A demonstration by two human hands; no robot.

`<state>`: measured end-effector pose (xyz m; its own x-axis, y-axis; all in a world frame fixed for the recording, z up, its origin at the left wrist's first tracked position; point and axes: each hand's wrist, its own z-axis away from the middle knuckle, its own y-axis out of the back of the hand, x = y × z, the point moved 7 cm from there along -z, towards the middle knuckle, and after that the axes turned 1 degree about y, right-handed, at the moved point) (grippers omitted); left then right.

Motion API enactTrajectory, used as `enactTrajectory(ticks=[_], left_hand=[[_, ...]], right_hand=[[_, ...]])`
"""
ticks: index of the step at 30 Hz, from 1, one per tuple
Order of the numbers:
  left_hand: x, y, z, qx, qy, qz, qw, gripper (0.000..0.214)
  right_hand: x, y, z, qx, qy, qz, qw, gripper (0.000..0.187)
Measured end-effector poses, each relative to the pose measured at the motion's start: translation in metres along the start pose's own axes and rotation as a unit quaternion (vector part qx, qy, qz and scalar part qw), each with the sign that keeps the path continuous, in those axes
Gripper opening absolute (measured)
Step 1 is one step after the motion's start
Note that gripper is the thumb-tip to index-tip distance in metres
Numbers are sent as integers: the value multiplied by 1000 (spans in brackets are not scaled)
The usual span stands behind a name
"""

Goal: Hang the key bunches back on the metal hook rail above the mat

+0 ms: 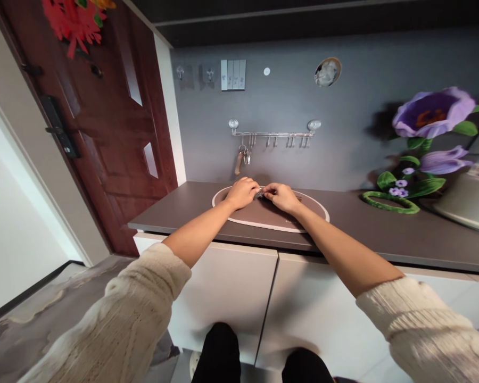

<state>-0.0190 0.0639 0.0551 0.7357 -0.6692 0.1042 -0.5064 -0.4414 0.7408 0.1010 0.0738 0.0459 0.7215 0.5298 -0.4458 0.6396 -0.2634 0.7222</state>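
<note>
Both my hands meet over an oval brown mat (303,221) with a pale rim, lying on the dark counter (183,205). My left hand (242,192) is closed, its fingertips pinching a small shiny metal object (260,192) between the two hands. My right hand (280,197) is closed too and grips the same small object from the other side. What the object is I cannot make out. Directly behind my hands, a bunch of keys (245,155) with a wooden fob hangs from a metal hook rail (273,134) on the grey wall.
A dark red door (104,122) with a black handle stands at the left. Purple artificial flowers (431,138) sit on the counter at the right, beside a grey appliance (469,199). White cabinet doors (303,308) lie below the counter. Wall switches (233,74) are above the rail.
</note>
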Motion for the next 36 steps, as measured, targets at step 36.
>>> enactTrajectory(ticks=[36], left_hand=[[-5, 9, 0, 66, 37, 4, 997, 27]], right_hand=[[2, 10, -3, 71, -1, -199, 977, 26]])
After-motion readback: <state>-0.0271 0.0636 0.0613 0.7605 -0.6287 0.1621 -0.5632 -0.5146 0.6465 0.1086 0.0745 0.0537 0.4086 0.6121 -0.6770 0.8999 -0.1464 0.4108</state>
